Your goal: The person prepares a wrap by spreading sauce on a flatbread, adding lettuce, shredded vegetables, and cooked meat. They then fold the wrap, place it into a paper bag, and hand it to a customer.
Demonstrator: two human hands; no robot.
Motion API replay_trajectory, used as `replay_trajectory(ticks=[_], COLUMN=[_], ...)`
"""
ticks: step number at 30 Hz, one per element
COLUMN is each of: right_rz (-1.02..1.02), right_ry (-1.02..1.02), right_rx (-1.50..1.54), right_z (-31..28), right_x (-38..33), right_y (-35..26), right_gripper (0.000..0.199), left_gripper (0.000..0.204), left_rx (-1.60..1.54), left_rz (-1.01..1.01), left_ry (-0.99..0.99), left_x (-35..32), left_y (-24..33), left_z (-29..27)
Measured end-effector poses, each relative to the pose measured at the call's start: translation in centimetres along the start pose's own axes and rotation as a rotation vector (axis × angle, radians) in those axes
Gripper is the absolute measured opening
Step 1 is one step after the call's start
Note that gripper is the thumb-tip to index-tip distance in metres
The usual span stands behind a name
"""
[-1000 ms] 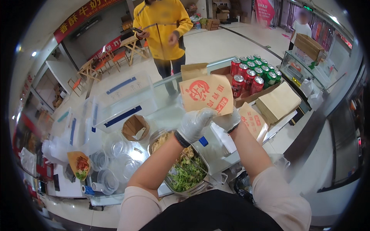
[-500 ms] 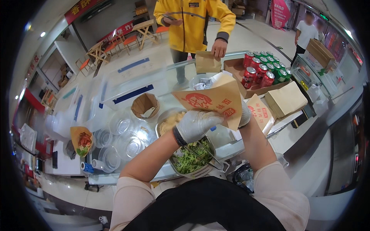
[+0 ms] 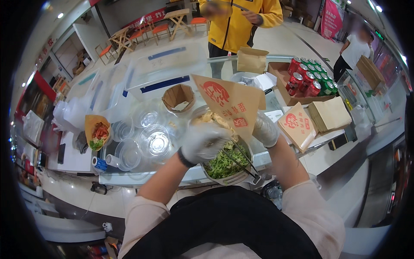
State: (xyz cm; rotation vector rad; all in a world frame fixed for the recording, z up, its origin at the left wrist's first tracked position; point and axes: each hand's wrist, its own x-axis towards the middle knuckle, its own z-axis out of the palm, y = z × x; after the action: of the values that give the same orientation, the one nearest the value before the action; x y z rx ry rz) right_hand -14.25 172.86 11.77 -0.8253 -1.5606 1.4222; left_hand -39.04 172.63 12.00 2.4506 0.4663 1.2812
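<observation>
My right hand [image 3: 266, 130], in a clear glove, is closed on the edge of a brown paper bag [image 3: 226, 101] with red print, held tilted over the counter. My gloved left hand [image 3: 202, 144] is smeared by motion and hovers at the left edge of a tray of shredded greens [image 3: 224, 166]. Metal tongs [image 3: 248, 166] lie across that tray, their far ends close to my left fingers; whether I touch them I cannot tell. Behind, a container of pale yellowish food [image 3: 210, 117] is partly covered by the bag and my left hand.
Clear plastic bowls [image 3: 154, 141] and a filled paper wrap [image 3: 98, 133] stand at left. A brown paper-lined tub [image 3: 178, 98] sits behind them. At right are flat paper bags [image 3: 330, 114] and a carton of drink cans [image 3: 304, 82]. A person in a yellow jacket [image 3: 241, 21] stands across the counter.
My left hand has come off the paper bag and moved down-left toward the greens. The bag now hangs from my right hand alone. The person in yellow has taken their hand off a small paper bag.
</observation>
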Motion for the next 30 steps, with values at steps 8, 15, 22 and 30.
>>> replay_trajectory(ticks=[8, 15, 22, 30], right_rz=[-0.317, -0.534, -0.508, -0.572], right_ry=[-0.079, 0.015, 0.001, 0.089], right_rx=[-1.007, -1.005, -0.669, -1.011], right_z=[6.6, 9.0, 11.1, 11.9], right_x=[0.6, 0.3, 2.3, 2.6], right_y=[0.0, 4.2, 6.1, 5.8], right_gripper=[0.044, 0.057, 0.05, 0.048], left_gripper=[0.058, 0.051, 0.046, 0.049], left_rx=[-1.199, -1.417, -1.443, -1.349], left_rz=[-0.48, -0.46, -0.472, -0.408], left_ry=[0.696, 0.702, 0.8, 0.772], left_x=[0.1, -1.7, -1.4, -2.4], left_y=[-0.3, -0.8, -1.4, -2.2], left_z=[-3.8, -2.2, -1.6, -0.7])
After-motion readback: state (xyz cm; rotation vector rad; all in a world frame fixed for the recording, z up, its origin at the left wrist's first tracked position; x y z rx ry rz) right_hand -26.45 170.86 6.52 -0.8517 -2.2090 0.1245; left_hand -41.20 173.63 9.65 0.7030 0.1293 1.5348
